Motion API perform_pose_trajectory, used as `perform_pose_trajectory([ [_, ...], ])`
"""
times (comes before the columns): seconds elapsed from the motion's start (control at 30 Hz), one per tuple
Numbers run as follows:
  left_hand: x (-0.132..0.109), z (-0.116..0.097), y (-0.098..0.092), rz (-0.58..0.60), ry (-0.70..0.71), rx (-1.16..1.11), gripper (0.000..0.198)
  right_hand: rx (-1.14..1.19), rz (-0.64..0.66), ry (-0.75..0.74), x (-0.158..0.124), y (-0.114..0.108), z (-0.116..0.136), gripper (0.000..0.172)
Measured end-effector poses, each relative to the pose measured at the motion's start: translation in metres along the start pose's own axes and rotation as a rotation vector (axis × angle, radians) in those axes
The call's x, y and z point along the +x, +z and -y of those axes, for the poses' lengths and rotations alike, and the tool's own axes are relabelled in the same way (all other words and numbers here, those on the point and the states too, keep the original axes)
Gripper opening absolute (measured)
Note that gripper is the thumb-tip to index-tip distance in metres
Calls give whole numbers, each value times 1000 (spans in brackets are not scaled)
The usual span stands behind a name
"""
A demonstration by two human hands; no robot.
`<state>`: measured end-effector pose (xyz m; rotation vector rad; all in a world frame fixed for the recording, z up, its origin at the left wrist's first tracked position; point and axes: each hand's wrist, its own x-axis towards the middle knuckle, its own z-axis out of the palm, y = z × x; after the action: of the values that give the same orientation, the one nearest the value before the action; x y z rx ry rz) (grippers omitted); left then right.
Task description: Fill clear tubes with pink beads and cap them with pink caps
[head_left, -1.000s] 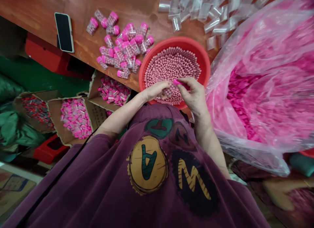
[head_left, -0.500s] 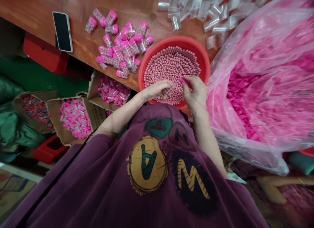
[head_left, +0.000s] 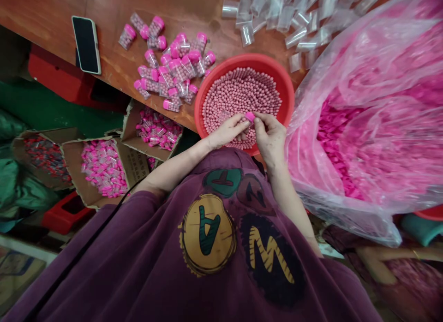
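Note:
Over a red basin (head_left: 289, 89) of pink beads (head_left: 242, 93), my left hand (head_left: 228, 130) is closed round a small clear bottle of beads, mostly hidden by the fingers. My right hand (head_left: 272, 135) pinches a bright pink cap (head_left: 249, 116), which meets the mouth of that bottle. Whether the cap is fully seated I cannot tell. Left of the basin lie several filled bottles with pink caps (head_left: 180, 68) in a loose heap on the wooden table (head_left: 214, 31).
Empty clear tubes (head_left: 284, 17) lie at the back right. A big plastic bag of pink caps (head_left: 380, 142) stands at my right. A phone (head_left: 86, 45) rests at the left edge. Below are cardboard boxes (head_left: 133, 167) of bottles; another person's arm (head_left: 377, 266) shows lower right.
My right hand has moved left and brought the pink cap onto the bottle in my left hand. The hands are now together; the whole view has shifted slightly.

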<state>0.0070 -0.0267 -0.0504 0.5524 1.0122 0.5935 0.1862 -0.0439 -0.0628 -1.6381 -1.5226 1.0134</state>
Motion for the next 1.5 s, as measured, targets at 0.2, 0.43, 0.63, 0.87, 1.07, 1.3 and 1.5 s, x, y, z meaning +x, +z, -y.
perform_pose_trajectory([
  [0.2, -7, 5, 12, -54, 21, -97, 18, -77, 62, -111, -9, -10, 18, 34],
  [0.43, -13, 6, 12, -37, 17, -160, 26, -122, 160, -40, -11, -19, 24, 29],
  [0.63, -12, 9, 10, -27, 68, -86, 24, -84, 84, -108, -21, -11, 20, 35],
  [0.87, -8, 16, 6, -64, 84, -10, 17, -128, 225, -172, -21, -19, 8, 38],
  [1.07, -13, -1, -1, -36, -14, 5, 16, 143, -55, -57, -20, -10, -25, 54],
  [1.3, -12, 2, -2, -16, -57, -17, 14, 183, -51, 123, -17, -2, -16, 45],
  [1.5, -15, 2, 2, -107, -111, -96, 16, -422, 325, -115, -20, -7, 19, 72],
])
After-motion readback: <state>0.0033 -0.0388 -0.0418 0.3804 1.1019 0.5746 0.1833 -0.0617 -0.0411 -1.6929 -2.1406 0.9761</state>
